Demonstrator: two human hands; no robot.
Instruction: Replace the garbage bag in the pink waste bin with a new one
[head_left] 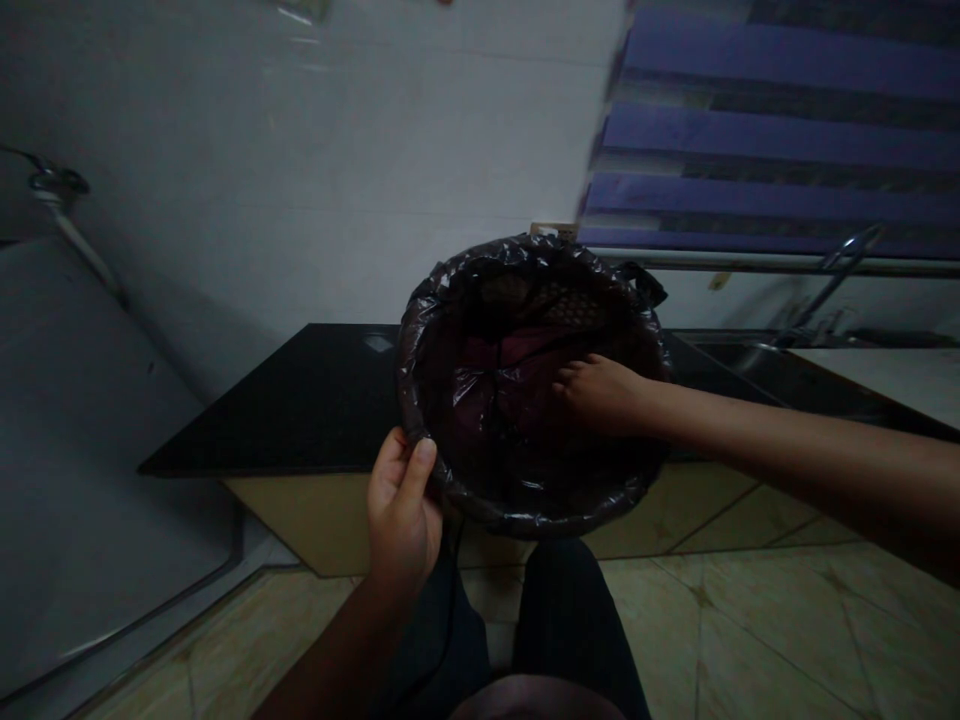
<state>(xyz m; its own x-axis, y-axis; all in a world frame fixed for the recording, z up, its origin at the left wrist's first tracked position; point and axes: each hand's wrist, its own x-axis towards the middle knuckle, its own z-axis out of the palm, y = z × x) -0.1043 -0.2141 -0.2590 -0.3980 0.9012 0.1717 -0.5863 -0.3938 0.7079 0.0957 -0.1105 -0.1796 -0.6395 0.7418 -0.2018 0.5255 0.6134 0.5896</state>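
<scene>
A round waste bin (534,522), lined with a thin dark plastic bag (480,385), is tilted so that its mouth faces me. The bag is folded over the rim all the way round, and a loose tuft of it (643,283) sticks out at the upper right. My left hand (405,500) grips the rim at the lower left, thumb on top of the folded bag. Inside the bin, my right hand (600,393) has its fingers curled near the liner; whether they pinch the plastic is hidden in the dimness. A perforated pattern shows faintly through the far wall.
Behind the bin runs a black countertop (300,400) with yellowish cabinets (322,510) below. A sink (739,355) and a faucet (840,265) are at the right, under a purple striped blind (750,120). A white appliance (97,470) stands at the left.
</scene>
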